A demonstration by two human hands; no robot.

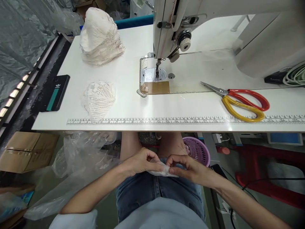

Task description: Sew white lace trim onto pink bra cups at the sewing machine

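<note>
Over my lap, below the table edge, a small piece of white fabric (164,170) is pinched between both hands. My left hand (147,161) grips its left side with thumb and fingers. At its right side my right hand (184,166) holds it the same way. The fingers partly cover the piece, so its full shape is hidden. On the table lies a flat white lace piece (100,100), and behind it a stack of white lace pieces (98,38) rises at the back left. Neither hand touches these.
The sewing machine (166,28) stands at the table's back, its presser foot (157,70) over the plate. Scissors (238,101) with red and yellow handles lie on the right. A black phone-like case (57,93) is at the left edge. Below are a purple basket (197,151) and a red stool (257,181).
</note>
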